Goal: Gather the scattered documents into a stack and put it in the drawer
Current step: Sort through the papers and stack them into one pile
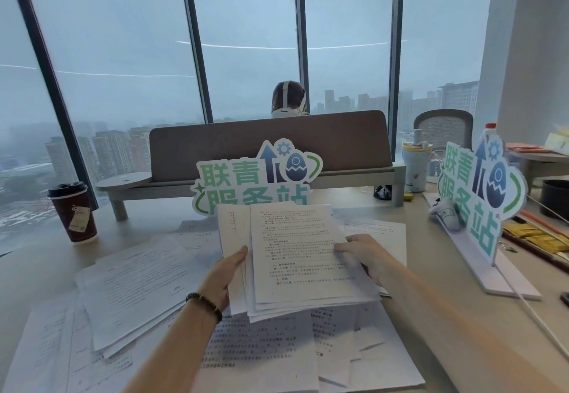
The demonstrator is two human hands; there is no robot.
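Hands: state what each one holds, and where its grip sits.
Both hold the same stack of papers, raised above the desk. The left hand grips its left edge; the right hand grips its right edge.

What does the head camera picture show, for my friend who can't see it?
Two hands, left hand and right hand, hold a stack of papers above a desk covered in loose papers. A coffee cup stands at the left.
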